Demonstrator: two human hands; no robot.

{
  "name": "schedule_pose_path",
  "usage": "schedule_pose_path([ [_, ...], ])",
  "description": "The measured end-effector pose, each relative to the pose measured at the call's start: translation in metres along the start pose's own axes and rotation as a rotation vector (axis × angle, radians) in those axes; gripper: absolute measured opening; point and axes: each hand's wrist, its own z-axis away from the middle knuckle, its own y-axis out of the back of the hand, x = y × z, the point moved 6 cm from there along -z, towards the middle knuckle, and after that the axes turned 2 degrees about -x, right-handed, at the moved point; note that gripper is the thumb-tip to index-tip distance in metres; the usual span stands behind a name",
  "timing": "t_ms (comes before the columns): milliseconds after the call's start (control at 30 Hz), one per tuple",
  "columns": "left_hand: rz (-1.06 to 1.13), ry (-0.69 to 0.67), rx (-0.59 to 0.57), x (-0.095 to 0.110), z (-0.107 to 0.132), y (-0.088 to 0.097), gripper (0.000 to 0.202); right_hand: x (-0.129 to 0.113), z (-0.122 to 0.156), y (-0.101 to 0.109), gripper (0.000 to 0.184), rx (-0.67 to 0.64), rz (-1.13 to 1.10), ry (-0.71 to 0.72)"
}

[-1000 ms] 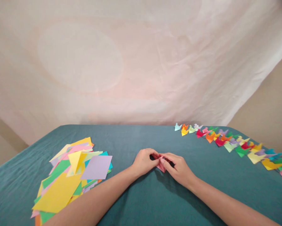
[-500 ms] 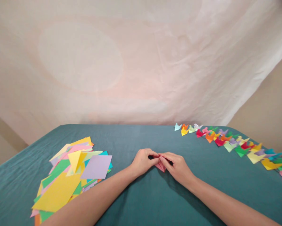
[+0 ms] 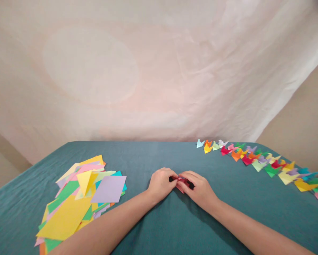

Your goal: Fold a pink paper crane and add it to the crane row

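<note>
Pale, wrinkled cloth (image 3: pixel 153 71) behind a teal-covered table (image 3: pixel 143 230); left hand (image 3: pixel 162 183) and right hand (image 3: pixel 200 187) close together near table centre, thumbs and forefingers of both pinching a small pink folded paper (image 3: pixel 180 190); paper mostly hidden by the fingers, fold detail too small to tell; loose pile of coloured paper (image 3: pixel 64 216) to the left, lilac sheet (image 3: pixel 109 189) on its right side; many-coloured folded paper birds (image 3: pixel 272 170) in a slanting band along the right.
</note>
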Motion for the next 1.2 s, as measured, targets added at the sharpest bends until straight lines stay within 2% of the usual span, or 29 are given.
schedule_pose_path([
  [233,-0.109,-0.034,-0.006,0.003,0.0,0.0,0.011,-0.001,0.0,0.001,0.016,-0.005,0.121,0.027],
  [400,-0.257,-0.152,-0.009,0.012,0.002,0.003,0.01,0.007,0.002,-0.001,0.016,-0.041,0.109,0.039],
  [667,-0.473,-0.301,-0.035,0.023,0.006,0.001,0.022,0.012,0.002,-0.001,0.019,-0.099,0.124,0.034],
  [900,-0.42,-0.379,-0.025,0.023,0.007,0.003,0.021,0.009,0.0,0.0,0.02,-0.147,0.163,0.03],
  [1200,-0.39,-0.46,0.023,0.024,0.006,0.0,0.019,0.008,0.003,-0.002,0.017,-0.12,0.248,0.091],
])
